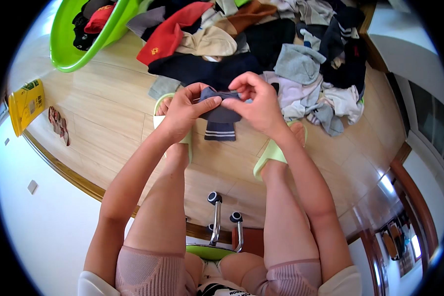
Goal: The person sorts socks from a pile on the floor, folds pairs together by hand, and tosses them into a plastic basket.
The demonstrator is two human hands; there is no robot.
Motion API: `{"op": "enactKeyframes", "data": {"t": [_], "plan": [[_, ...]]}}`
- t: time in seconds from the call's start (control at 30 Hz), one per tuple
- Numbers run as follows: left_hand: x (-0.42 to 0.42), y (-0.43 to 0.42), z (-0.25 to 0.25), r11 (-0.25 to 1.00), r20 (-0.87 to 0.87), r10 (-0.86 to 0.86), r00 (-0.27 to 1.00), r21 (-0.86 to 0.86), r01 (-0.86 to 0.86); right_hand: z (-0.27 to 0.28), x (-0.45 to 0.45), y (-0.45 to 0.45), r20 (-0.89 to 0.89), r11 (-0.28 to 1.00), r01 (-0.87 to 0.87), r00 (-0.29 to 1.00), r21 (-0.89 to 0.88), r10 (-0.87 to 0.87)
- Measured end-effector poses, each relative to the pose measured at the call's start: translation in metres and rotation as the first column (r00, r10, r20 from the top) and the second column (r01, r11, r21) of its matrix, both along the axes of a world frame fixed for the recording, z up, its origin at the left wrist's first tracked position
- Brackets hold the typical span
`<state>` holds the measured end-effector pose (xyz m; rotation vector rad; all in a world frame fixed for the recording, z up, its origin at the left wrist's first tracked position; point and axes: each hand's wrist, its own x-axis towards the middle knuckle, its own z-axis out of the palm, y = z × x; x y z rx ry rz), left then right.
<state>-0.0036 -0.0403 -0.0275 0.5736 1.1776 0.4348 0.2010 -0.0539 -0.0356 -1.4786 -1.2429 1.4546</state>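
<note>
Head view, centre: left hand (188,107) pinches sock (222,116), right hand (256,102) (grip unclear) works it, I judge; next needs steadiness.

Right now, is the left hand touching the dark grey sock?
Touching. The head view shows the left hand with its thumb over the sock.

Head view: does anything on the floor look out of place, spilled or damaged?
Possibly one thing: a patterned strip lies alone on the floor near the yellow package, apart from the clothing heap, so it looks stray. I see no spill or damage, though the heap hides some floor.
</note>
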Motion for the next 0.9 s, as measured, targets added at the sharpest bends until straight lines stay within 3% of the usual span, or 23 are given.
{"op": "enactKeyframes", "data": {"t": [0.03, 0.1, 0.17, 0.27, 0.3, 0.5, 0.6, 0.7, 0.73, 0.83, 0.9], "plan": [[-0.004, 0.004, -0.001, 0.999, 0.007, 0.049, 0.999, 0.010, -0.049, -0.005, 0.001, 0.004, 0.085, 0.998, 0.051, 0.995, -0.026, -0.049], [-0.015, 0.011, -0.003, 0.989, 0.017, 0.147, 0.989, 0.034, -0.147, -0.005, 0.005, 0.015, 0.313, 0.992, 0.041, 0.947, 0.119, -0.076], [-0.025, 0.031, 0.020, 0.968, 0.030, 0.246, 0.969, 0.048, -0.247, -0.009, 0.009, 0.021, 0.572, 0.968, -0.176, 0.819, 0.178, 0.044], [-0.049, 0.049, 0.009, 0.878, 0.170, 0.449, 0.877, 0.097, -0.468, -0.032, -0.003, 0.020, 0.754, 0.932, -0.348, 0.584, -0.101, 0.300], [-0.056, 0.059, 0.014, 0.848, 0.188, 0.486, 0.853, 0.133, -0.513, -0.038, -0.013, 0.019, 0.840, 0.914, -0.386, 0.447, -0.129, 0.308], [-0.099, 0.120, 0.047, 0.643, 0.276, 0.668, 0.692, 0.255, -0.722, -0.049, -0.029, 0.028, 0.929, 0.866, -0.444, 0.165, -0.231, 0.332], [-0.136, 0.160, 0.043, 0.546, 0.366, 0.682, 0.633, 0.321, -0.774, -0.081, -0.028, 0.025, 0.956, 0.836, -0.482, -0.013, -0.262, 0.292], [-0.152, 0.208, 0.061, 0.399, 0.497, 0.673, 0.548, 0.381, -0.834, -0.052, -0.038, 0.038, 0.911, 0.810, -0.441, -0.043, -0.386, 0.411], [-0.157, 0.224, 0.068, 0.382, 0.569, 0.613, 0.548, 0.394, -0.836, -0.053, -0.036, 0.040, 0.911, 0.793, -0.476, -0.049, -0.381, 0.409], [-0.158, 0.245, 0.079, 0.425, 0.505, 0.728, 0.465, 0.199, -0.883, -0.069, -0.037, 0.038, 0.924, 0.821, -0.442, -0.052, -0.361, 0.378], [-0.147, 0.235, 0.061, 0.469, 0.458, 0.682, 0.569, 0.323, -0.822, -0.070, -0.039, 0.041, 0.957, 0.827, -0.486, -0.084, -0.284, 0.279]]}}
